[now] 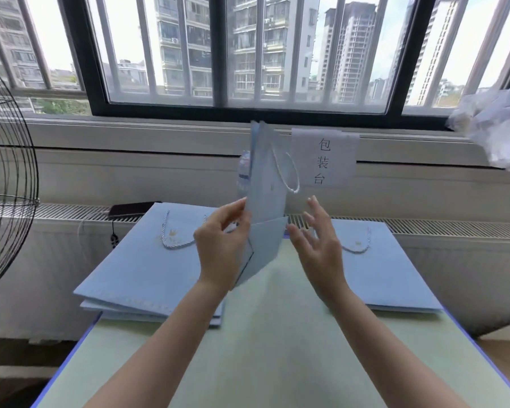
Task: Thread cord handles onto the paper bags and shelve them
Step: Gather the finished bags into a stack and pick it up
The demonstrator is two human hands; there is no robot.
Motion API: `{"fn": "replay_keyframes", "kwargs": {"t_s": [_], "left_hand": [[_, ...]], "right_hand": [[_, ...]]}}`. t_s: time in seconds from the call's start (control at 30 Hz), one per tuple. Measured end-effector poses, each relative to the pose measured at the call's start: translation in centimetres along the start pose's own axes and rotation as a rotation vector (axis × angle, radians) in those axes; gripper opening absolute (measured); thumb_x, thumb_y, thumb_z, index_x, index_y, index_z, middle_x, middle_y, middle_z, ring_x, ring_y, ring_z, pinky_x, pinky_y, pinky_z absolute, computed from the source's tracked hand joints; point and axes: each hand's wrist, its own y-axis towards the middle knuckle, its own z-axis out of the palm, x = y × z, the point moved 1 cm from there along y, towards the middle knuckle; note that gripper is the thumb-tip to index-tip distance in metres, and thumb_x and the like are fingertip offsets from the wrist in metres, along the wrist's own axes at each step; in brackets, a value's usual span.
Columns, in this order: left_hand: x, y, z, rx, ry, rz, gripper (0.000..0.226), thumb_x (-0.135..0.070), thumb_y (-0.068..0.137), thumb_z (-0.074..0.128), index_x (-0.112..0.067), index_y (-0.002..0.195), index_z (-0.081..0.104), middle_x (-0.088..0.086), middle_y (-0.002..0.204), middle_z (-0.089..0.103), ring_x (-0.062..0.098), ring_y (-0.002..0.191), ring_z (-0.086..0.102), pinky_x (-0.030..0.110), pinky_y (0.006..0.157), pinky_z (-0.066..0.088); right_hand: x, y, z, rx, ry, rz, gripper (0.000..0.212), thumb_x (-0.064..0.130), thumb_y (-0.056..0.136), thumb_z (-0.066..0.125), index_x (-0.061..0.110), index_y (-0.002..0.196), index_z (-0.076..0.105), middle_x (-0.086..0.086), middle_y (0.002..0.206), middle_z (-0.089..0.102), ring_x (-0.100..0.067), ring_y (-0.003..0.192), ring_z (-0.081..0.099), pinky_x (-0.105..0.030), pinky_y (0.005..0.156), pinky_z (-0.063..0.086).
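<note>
At nine o'clock of the table stands a wire-caged fan, with a dark phone on the grille at about eleven.

The left stack lies flat at ten o'clock. It is smooth, pale blue paper bags, and the top one shows a twisted white cord loop.

The left hand pinches the bag by its left edge, thumb in front and fingers curled behind. That bag is up in the air over the table's far middle. It is folded flat, its long axis runs close to upright toward twelve, and its base flap is creased up at the bottom. A white cord already hangs as a loop down its right face.

Behind it at one o'clock, a paper sign is stuck to the sill.

The right hand holds nothing, and its fingers are spread and nearly straight. The bag lies at nine o'clock from those fingers, just beside the thumb, though I can't tell whether they touch. The left hand is plainly the nearer, being already on it. I'd guess the free hand goes in next to steady or turn the bag.

The right stack lies flat at two o'clock, of the same blue paper and corded too.
</note>
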Motion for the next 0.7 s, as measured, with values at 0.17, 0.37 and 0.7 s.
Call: {"fn": "replay_keyframes", "kwargs": {"t_s": [0.17,0.37,0.7], "left_hand": [[0.7,-1.5,3.1,0.280,0.194,0.419,0.020,-0.005,0.083,0.069,-0.006,0.103,0.073,0.002,0.105,0.071,0.004,0.095,0.066,0.017,0.084,0.052],[5.2,-2.5,3.0,0.381,0.397,0.303,0.033,-0.013,0.084,0.061,-0.004,0.116,0.067,0.010,0.129,0.058,0.021,0.123,0.052,0.023,0.106,0.035],[7.1,-3.0,9.1,0.308,0.321,-0.256,0.044,-0.009,0.096,0.049,-0.007,0.140,0.043,0.010,0.134,0.055,0.029,0.121,0.050,0.031,0.096,0.036]], "right_hand": [[1.4,0.8,2.3,0.010,0.333,0.138,0.050,0.035,0.091,0.047,0.019,0.138,0.043,-0.001,0.128,0.059,-0.016,0.118,0.057,-0.042,0.100,0.047],[-0.7,1.7,-1.0,-0.248,0.125,0.144,0.041,-0.001,0.095,0.045,0.010,0.134,0.048,0.001,0.122,0.062,-0.005,0.112,0.058,-0.014,0.090,0.048],[-6.9,4.5,-11.5,-0.447,-0.079,0.307,0.029,0.010,0.092,0.055,0.016,0.118,0.066,0.005,0.100,0.071,-0.009,0.087,0.063,-0.031,0.089,0.052]]}}
